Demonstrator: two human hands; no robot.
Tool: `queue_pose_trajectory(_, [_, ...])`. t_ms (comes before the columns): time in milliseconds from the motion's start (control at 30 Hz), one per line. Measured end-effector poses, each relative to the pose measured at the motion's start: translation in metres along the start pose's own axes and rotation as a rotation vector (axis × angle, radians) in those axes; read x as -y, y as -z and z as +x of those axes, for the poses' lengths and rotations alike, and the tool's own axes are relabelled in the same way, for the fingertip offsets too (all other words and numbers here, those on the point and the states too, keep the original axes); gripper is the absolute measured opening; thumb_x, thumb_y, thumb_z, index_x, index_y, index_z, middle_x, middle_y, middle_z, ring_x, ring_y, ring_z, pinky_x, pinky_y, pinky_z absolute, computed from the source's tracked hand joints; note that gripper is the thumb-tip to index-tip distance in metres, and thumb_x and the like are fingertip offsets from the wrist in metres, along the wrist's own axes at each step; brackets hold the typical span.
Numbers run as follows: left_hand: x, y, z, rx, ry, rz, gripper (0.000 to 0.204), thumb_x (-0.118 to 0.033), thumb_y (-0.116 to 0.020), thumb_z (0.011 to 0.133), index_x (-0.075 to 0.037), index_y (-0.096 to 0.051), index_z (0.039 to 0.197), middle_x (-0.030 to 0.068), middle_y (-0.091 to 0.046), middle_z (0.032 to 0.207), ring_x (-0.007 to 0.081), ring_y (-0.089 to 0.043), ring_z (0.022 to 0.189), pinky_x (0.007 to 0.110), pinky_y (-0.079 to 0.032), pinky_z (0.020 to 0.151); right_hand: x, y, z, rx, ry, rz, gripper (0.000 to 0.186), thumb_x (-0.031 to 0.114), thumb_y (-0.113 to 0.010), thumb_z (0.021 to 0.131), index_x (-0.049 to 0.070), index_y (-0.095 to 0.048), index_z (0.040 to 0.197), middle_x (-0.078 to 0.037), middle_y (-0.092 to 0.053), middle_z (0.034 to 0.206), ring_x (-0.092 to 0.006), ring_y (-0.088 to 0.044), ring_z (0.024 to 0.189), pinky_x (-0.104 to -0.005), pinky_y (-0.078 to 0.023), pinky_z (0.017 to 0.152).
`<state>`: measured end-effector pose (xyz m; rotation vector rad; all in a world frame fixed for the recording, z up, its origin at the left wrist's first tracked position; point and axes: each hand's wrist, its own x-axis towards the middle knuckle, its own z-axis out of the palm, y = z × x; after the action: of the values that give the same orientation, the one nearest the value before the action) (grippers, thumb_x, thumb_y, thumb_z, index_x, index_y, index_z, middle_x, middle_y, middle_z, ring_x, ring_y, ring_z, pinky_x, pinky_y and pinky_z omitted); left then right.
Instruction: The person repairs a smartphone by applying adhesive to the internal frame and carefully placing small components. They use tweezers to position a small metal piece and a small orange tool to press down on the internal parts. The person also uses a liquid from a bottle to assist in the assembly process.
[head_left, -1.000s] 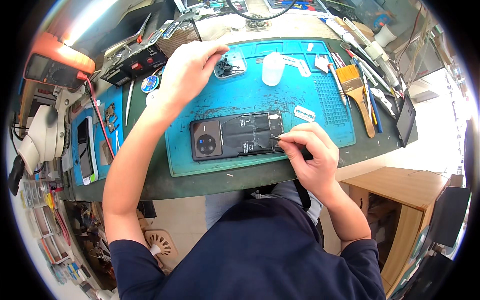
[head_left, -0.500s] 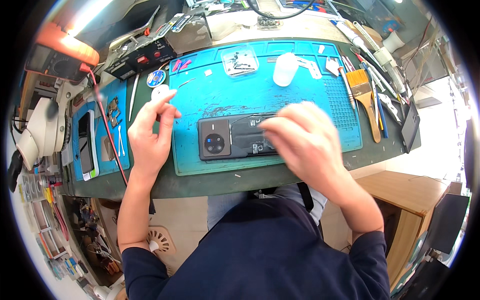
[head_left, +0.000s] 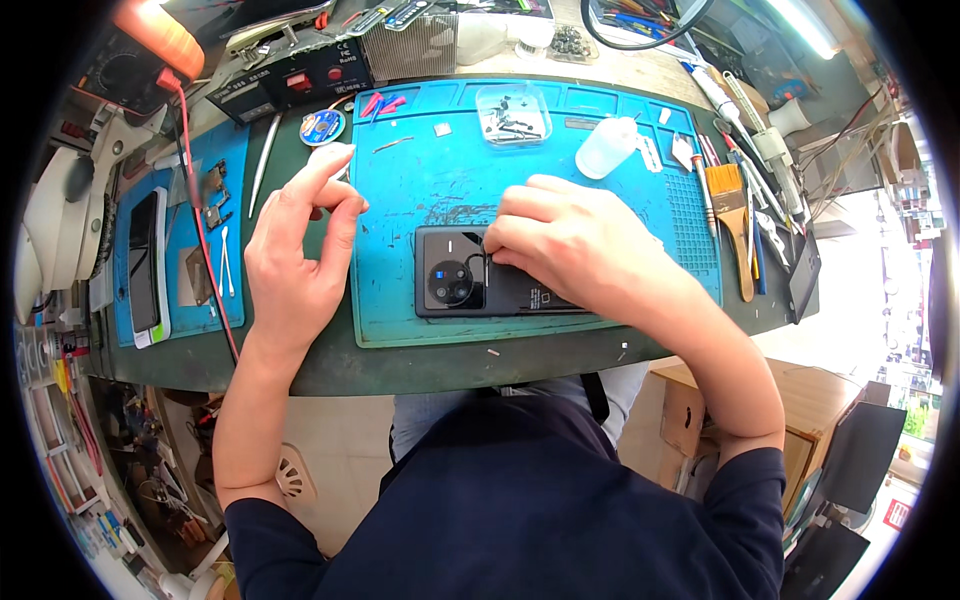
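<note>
A dark phone (head_left: 450,268) with a big round camera module lies on the blue silicone mat (head_left: 400,180), its back partly uncovered. My right hand (head_left: 565,240) is over it, fingertips together at the inner edge of the camera section; what they grip, if anything, is hidden. Left of the phone my left hand (head_left: 300,235) is raised, thumb and forefinger curved but apart, holding nothing that I can see. Beyond the phone stand a clear tub (head_left: 512,112) of small dark parts and a translucent bottle (head_left: 605,148).
A flat brush (head_left: 735,215) lies among pens and tools on the right. On the left are a second phone (head_left: 145,265) on a blue mat, an orange multimeter (head_left: 160,42) with a red lead, and a white microscope (head_left: 65,200). A black instrument box (head_left: 290,75) stands behind.
My left hand has left the tub and come down left of the phone. My right hand has shifted from the phone's right end to its camera end. The view has tilted slightly.
</note>
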<state>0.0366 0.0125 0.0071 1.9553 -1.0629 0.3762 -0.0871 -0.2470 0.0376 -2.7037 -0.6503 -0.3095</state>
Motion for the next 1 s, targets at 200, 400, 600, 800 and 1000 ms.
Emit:
queue_pose_trajectory(200, [0.000, -0.001, -0.001, 0.019, 0.030, -0.012, 0.045, 0.001, -0.071, 0.094, -0.008, -0.064, 0.137, 0.0033, -0.071, 0.090, 0.0171, -0.065, 0.084, 0.032, -0.054, 0.079, -0.009, 0.010, 0.018, 0.151, 0.129, -0.032, 0.010, 0.012, -0.068, 0.086, 0.004, -0.065, 0.081, -0.008, -0.065, 0.083, -0.0258, -0.068, 0.089, -0.0372, -0.058, 0.077])
queue_pose_trajectory(400, [0.000, -0.003, -0.002, 0.050, 0.052, -0.010, 0.048, 0.003, -0.071, 0.092, -0.008, -0.063, 0.138, 0.0032, -0.071, 0.090, 0.0182, -0.065, 0.082, 0.033, -0.054, 0.080, -0.013, 0.008, 0.017, 0.141, 0.151, -0.090, 0.012, 0.013, -0.067, 0.085, 0.003, -0.063, 0.079, -0.009, -0.064, 0.079, -0.0255, -0.069, 0.082, -0.0380, -0.058, 0.073])
queue_pose_trajectory(600, [-0.005, -0.003, -0.001, 0.136, 0.013, 0.055, 0.044, 0.004, -0.066, 0.098, -0.002, -0.059, 0.142, 0.0069, -0.070, 0.091, 0.0151, -0.069, 0.087, 0.031, -0.057, 0.084, -0.013, 0.013, 0.023, -0.209, -0.142, -0.348, 0.009, 0.012, -0.068, 0.086, 0.007, -0.061, 0.083, -0.007, -0.065, 0.080, -0.0239, -0.071, 0.077, -0.0367, -0.057, 0.063])
queue_pose_trajectory(800, [-0.005, -0.010, -0.003, 0.107, 0.008, 0.041, 0.049, 0.003, -0.073, 0.090, -0.007, -0.064, 0.137, 0.0045, -0.072, 0.089, 0.0203, -0.062, 0.079, 0.034, -0.050, 0.075, -0.017, -0.018, 0.051, -0.240, -0.349, -0.624, 0.007, 0.010, -0.069, 0.083, 0.008, -0.063, 0.085, -0.008, -0.067, 0.080, -0.0239, -0.073, 0.075, -0.0381, -0.057, 0.059])
queue_pose_trajectory(1000, [-0.011, -0.007, 0.000, 0.186, 0.026, 0.111, 0.047, 0.005, -0.069, 0.093, -0.005, -0.063, 0.138, 0.0068, -0.072, 0.092, 0.0209, -0.066, 0.086, 0.035, -0.053, 0.082, -0.012, -0.018, 0.044, -0.329, -0.339, -0.615, 0.005, 0.013, -0.067, 0.081, 0.008, -0.065, 0.082, -0.009, -0.068, 0.075, -0.0238, -0.072, 0.070, -0.0362, -0.056, 0.057])
